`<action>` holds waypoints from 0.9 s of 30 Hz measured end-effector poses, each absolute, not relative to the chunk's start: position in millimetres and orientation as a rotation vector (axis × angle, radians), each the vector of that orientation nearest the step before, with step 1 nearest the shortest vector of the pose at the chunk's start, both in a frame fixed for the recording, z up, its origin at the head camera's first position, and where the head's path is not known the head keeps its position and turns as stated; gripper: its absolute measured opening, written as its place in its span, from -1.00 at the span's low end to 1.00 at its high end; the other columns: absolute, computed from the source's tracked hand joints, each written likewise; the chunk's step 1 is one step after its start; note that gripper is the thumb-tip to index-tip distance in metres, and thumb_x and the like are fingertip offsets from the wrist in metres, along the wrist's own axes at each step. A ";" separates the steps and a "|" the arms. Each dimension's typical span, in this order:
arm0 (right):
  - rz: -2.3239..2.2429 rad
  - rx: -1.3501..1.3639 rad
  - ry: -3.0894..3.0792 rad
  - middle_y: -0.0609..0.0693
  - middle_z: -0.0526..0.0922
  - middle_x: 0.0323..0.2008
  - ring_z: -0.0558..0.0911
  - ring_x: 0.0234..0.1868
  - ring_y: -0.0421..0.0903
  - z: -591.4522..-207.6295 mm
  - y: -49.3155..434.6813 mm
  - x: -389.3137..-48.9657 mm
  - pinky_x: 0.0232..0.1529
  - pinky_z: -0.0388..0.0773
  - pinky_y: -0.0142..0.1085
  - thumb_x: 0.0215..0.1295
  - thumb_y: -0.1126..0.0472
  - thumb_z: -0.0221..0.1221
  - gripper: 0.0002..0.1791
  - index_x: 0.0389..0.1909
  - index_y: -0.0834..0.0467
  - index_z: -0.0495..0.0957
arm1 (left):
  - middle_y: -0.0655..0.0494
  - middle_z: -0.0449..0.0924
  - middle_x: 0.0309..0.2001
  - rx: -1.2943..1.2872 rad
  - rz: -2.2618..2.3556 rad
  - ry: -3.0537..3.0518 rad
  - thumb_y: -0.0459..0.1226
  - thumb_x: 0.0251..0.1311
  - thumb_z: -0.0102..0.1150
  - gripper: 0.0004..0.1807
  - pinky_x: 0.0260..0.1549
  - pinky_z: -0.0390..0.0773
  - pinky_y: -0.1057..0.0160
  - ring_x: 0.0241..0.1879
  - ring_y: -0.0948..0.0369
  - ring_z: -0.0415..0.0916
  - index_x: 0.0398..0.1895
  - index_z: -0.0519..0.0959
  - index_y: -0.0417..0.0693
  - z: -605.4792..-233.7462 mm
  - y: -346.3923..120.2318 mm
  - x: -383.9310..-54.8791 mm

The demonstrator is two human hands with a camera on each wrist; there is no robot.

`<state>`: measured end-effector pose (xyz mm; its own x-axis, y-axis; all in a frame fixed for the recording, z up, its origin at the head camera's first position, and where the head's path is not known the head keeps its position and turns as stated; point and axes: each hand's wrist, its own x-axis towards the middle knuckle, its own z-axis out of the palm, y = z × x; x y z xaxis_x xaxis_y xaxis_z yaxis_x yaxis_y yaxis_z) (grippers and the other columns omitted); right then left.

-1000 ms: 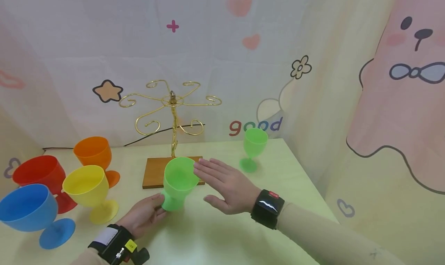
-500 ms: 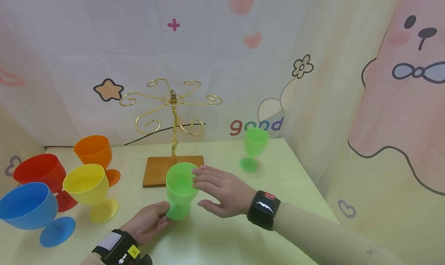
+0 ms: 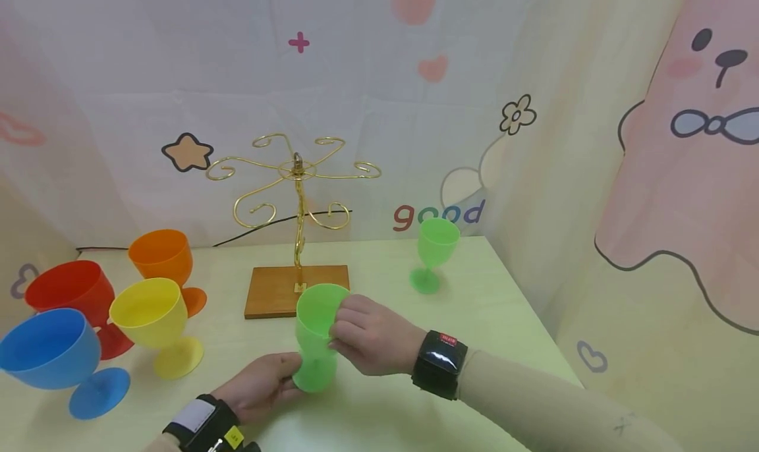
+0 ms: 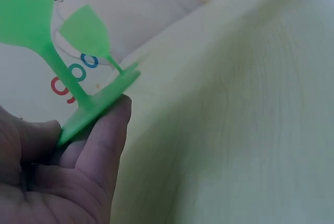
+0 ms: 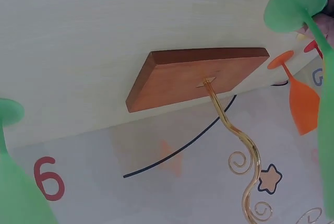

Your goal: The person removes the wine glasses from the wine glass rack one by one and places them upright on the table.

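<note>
My left hand (image 3: 261,383) pinches the round foot of a translucent green goblet (image 3: 317,330), thumb above and fingers beneath. The left wrist view shows this foot (image 4: 99,109) tilted, with the stem and bowl rising up and left. My right hand (image 3: 376,337) curls its fingers at the right side of the goblet's bowl, gripping it there; the fingertips are mostly hidden behind the knuckles. In the right wrist view the same goblet (image 5: 297,4) runs down the right edge, and the right hand itself is out of sight.
A gold wire stand (image 3: 298,208) with curled arms rises from a wooden base (image 3: 269,294) just behind. On the left stand orange (image 3: 160,254), red (image 3: 71,287), yellow (image 3: 148,310) and blue (image 3: 50,350) goblets. Another green goblet (image 3: 437,241) stands at the back right, before a printed curtain.
The held green goblet and my left hand have moved right and nearer to me. My right hand has gone from flat, straight fingers to fingers curled at the bowl.
</note>
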<state>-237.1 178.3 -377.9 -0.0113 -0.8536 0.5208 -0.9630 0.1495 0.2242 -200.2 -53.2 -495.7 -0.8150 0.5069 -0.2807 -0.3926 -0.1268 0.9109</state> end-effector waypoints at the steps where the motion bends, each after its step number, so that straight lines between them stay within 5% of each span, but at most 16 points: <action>1: 0.258 1.714 -1.911 -0.10 0.49 -0.49 0.41 -0.32 -0.15 -378.5 178.8 -237.2 -0.18 0.51 -0.33 0.16 0.27 0.21 -0.91 -0.43 0.13 0.47 | -0.27 0.50 0.17 0.144 1.964 1.624 -0.25 0.48 -0.29 -0.52 0.08 0.57 0.15 0.09 0.07 0.48 0.25 0.29 -0.49 -494.3 -53.6 -200.2; 11: 0.261 1.422 -2.211 -0.12 0.46 -0.48 0.37 -0.34 -0.16 -383.7 230.0 -262.1 -0.32 0.45 -0.31 0.25 0.27 0.15 -0.96 -0.38 0.10 0.47 | -0.18 0.37 0.31 0.169 1.080 2.837 -0.13 0.41 -0.08 -0.45 0.20 0.36 -0.24 0.23 -0.03 0.32 0.40 0.24 -0.15 -465.6 -59.8 -201.5; 21: 0.134 1.088 -2.264 -0.03 0.41 -0.56 0.37 -0.44 -0.05 -403.9 329.9 -284.9 -0.39 0.41 -0.18 0.18 0.31 0.11 -0.91 -0.48 0.18 0.42 | -0.35 -0.23 0.48 0.308 0.641 3.093 0.20 0.29 -0.10 -0.01 0.32 -0.13 -0.41 0.40 -0.25 -0.32 0.49 -0.18 -0.30 -472.0 -76.5 -195.8; 27: 0.111 1.004 -2.275 -0.02 0.39 -0.58 0.35 -0.46 -0.03 -406.0 356.4 -285.3 -0.41 0.38 -0.15 0.19 0.31 0.10 -0.90 -0.48 0.21 0.41 | -0.34 -0.30 0.49 0.283 0.651 3.134 0.29 0.25 -0.16 0.06 0.29 -0.28 -0.47 0.40 -0.27 -0.47 0.51 -0.25 -0.25 -475.6 -80.7 -194.2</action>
